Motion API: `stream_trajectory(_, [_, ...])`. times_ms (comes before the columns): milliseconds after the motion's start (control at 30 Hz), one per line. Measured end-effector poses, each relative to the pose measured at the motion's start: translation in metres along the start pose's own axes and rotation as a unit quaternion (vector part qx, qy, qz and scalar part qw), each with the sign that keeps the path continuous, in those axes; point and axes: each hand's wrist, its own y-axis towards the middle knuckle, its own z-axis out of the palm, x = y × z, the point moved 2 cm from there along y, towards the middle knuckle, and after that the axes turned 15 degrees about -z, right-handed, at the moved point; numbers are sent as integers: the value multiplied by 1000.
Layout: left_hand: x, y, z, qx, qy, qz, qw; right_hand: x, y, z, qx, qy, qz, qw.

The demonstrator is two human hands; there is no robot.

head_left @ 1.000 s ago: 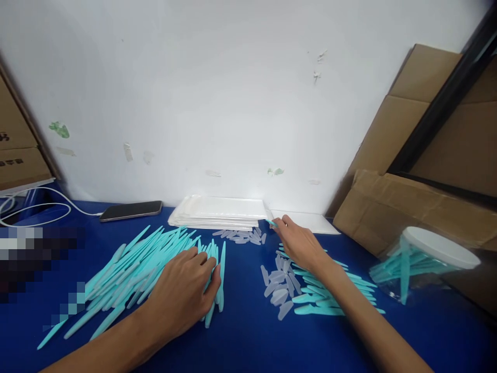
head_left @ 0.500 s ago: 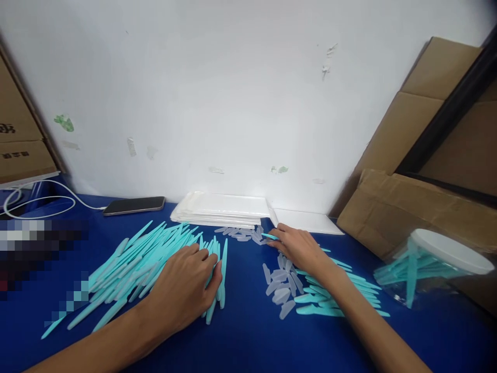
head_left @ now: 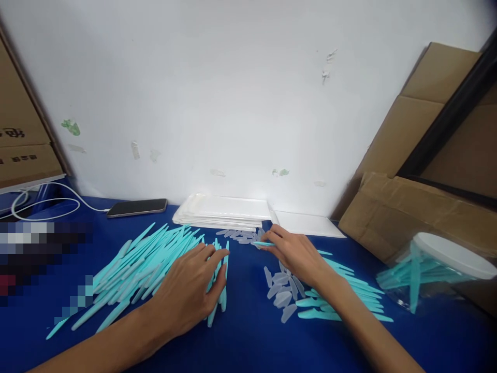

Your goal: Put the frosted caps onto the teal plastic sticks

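My left hand (head_left: 194, 282) rests over the right end of a big pile of turquoise eyebrow razors (head_left: 145, 264). Its thumb and index finger are apart, near a razor (head_left: 226, 277) at the pile's edge, and nothing shows in its grip. Pinched in my right hand (head_left: 289, 251) is a turquoise eyebrow razor (head_left: 263, 243), its tip pointing left. Just behind that tip lie small translucent caps (head_left: 243, 237). More caps (head_left: 283, 295) are heaped below the right wrist. Under the right forearm sits a second group of razors (head_left: 361, 290), partly covered by it.
White flat packs (head_left: 225, 207) are stacked against the wall. A phone (head_left: 136, 207) on a white cable (head_left: 58, 182) lies at the back left. On the right stand a clear tub (head_left: 404, 295) with a white lid, holding turquoise razors, and a cardboard box (head_left: 419, 212).
My left thumb and index finger have spread apart, the index reaching rightward. My right hand has shifted slightly left and down with its razor. The view has moved slightly.
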Motion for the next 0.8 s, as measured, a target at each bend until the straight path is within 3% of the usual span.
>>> stream_trajectory(200, [-1,-1,2,-6,-101,41,994,44,7,-7,-95,49,-118,987])
stream_trajectory(333, [-2,-2,-1,-50,-148,77,985,53,7,-6,-131,68,-145,978])
stream_trajectory(467, [-1,0,-4,-87,-186,68,976,47,6,-7,-136,89,-134,978])
stream_trajectory(633, [2,4,-7,-100,-237,11,966,37,5,-12,-78,159,-49,983])
stream_trajectory(800, [2,4,-8,-104,-244,50,963,41,6,-15,-49,158,-22,986])
